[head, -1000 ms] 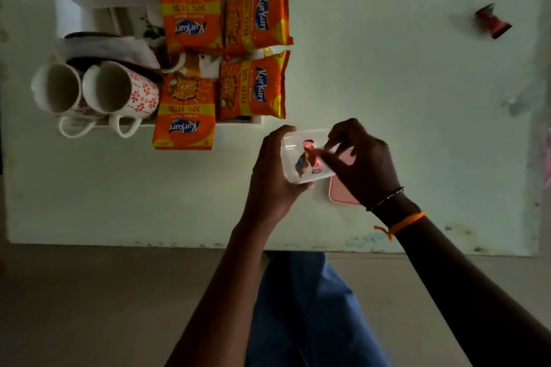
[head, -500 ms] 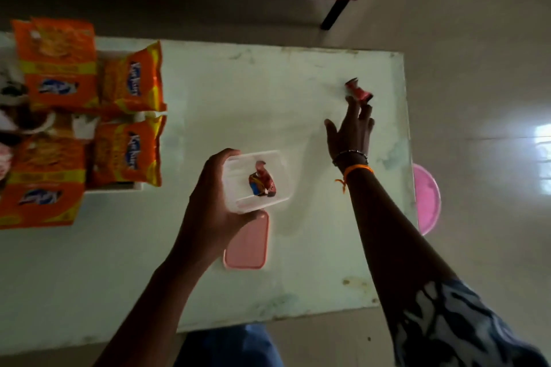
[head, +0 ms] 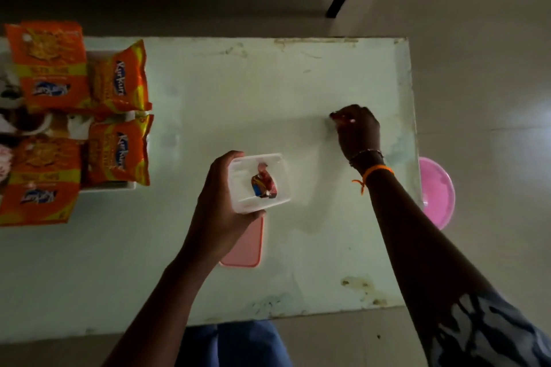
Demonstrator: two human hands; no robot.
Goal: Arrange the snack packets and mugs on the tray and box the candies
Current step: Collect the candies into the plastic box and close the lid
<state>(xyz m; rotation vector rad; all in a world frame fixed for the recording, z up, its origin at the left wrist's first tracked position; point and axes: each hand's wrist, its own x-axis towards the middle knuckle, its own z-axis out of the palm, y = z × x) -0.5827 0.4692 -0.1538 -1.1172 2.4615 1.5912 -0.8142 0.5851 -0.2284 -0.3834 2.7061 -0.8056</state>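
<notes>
Fingers of the left hand (head: 219,211) wrap round a clear plastic box (head: 258,182) held over the middle of the pale green bench (head: 238,92), with one wrapped candy (head: 264,183) lying inside it. Directly under the box, toward 6 o'clock, a pink lid (head: 246,247) lies flat on the bench. Out at 2 o'clock from the box, the right hand (head: 356,131) has its fingers curled and pinched together on a small red candy (head: 338,117), of which only a sliver shows. At 9 o'clock, four orange snack packets (head: 119,77) lie on a white tray (head: 110,186); mugs there are cut off by the picture's edge. A pink round thing (head: 438,191) sits on the floor past the bench's 3 o'clock edge.
</notes>
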